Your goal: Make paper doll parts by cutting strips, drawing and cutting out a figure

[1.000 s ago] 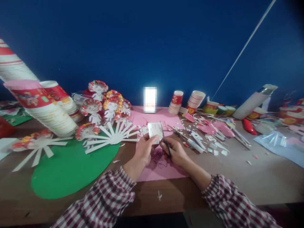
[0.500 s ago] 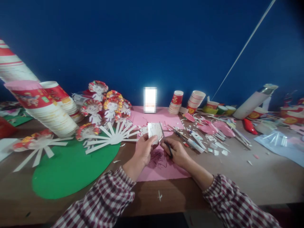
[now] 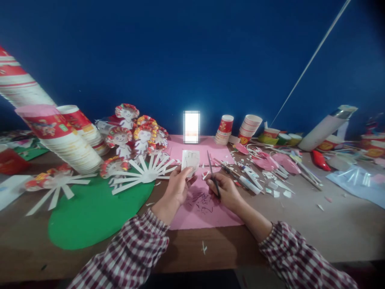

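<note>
My left hand pinches a small white piece of paper with a line drawing on it, thumb across its lower part. In my right hand is a pair of scissors, held with the blades pointing up and away; they look closed. The blades stand apart from the paper, to its right. Beneath both hands lies a pink sheet with dark pen marks. A small white scrap shows between the hands, near the blades.
On the left, paper dolls and a white cut-strip fan lie by a green sheet. Stacked paper cups lean beside them. More cups, markers and paper scraps are to the right.
My left hand has moved the paper left and slightly up, away from the scissors. The scissors have come away from its edge and show more fully.
</note>
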### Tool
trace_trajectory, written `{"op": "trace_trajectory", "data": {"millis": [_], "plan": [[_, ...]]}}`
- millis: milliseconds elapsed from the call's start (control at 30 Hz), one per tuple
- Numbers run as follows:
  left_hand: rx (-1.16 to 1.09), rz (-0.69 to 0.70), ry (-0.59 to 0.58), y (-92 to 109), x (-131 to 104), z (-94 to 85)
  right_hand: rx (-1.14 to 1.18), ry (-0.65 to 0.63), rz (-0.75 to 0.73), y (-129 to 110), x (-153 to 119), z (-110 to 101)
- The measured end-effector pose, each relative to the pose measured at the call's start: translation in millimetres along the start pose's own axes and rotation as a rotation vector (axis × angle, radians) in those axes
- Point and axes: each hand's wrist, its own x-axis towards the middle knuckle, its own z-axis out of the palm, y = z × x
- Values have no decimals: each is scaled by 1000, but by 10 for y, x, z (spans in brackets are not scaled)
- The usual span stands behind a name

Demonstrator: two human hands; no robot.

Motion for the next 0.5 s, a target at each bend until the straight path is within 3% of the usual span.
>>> {"op": "trace_trajectory", "data": {"millis": [233,500], "plan": [[-34,29,18,99,33,-25,-88,-56,-33,28,-30,-15],[-53,64,9,178,115,-81,-370,-166,-144,22,-38,-52]]}}
